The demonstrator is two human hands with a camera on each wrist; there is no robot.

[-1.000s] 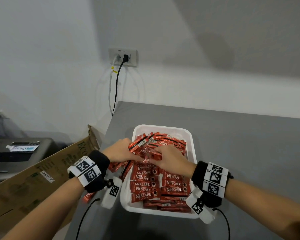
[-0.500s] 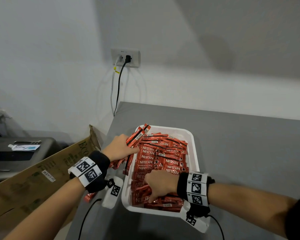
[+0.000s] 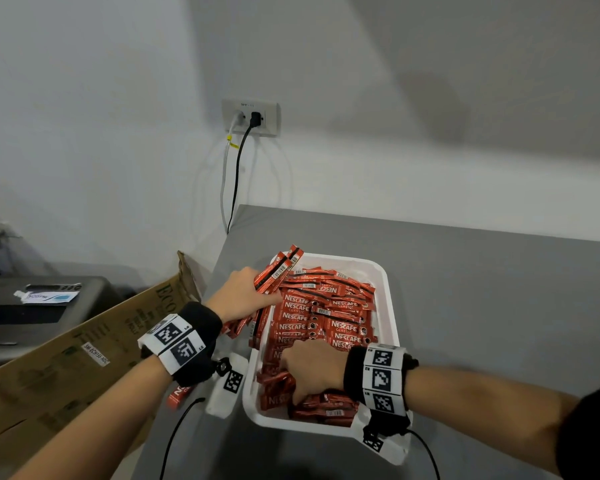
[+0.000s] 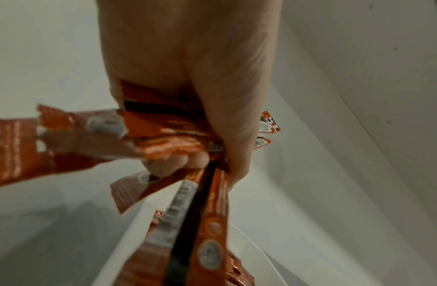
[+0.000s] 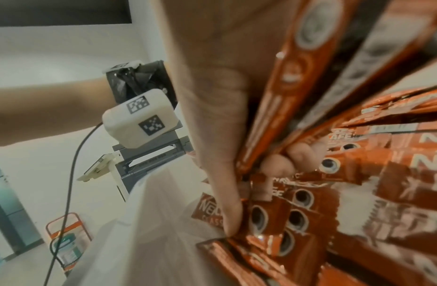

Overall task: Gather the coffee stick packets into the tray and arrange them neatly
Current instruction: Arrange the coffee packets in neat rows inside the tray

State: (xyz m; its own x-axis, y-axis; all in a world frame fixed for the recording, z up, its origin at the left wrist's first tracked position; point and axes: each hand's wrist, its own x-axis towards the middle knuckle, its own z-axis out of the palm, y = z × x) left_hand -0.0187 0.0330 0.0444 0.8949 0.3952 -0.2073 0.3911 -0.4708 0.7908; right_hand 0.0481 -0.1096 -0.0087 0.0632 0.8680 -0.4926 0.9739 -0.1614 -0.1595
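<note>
A white tray [image 3: 389,306] on the grey table holds a heap of red coffee stick packets [image 3: 326,317]. My left hand [image 3: 243,296] grips a bundle of packets [image 3: 278,271] slanted over the tray's left rim; the left wrist view shows the fingers of this hand [image 4: 195,135] curled round the bundle [image 4: 163,135] above the rim [image 4: 129,232]. My right hand [image 3: 312,370] is in the near end of the tray. There its thumb and fingers [image 5: 276,164] pinch some packets [image 5: 273,116]. One loose packet [image 3: 179,396] lies on the table under my left wrist.
A cardboard box [image 3: 84,358] leans against the table's left edge, close to my left forearm. A black unit [image 3: 32,306] stands further left. A wall socket [image 3: 252,117] with two cables is behind. Grey table [image 3: 499,306] stretches to the tray's right.
My right hand has drawn back from the tray's middle to its near end and dug into the packets. My left hand's bundle has lifted and tilted toward the far left corner.
</note>
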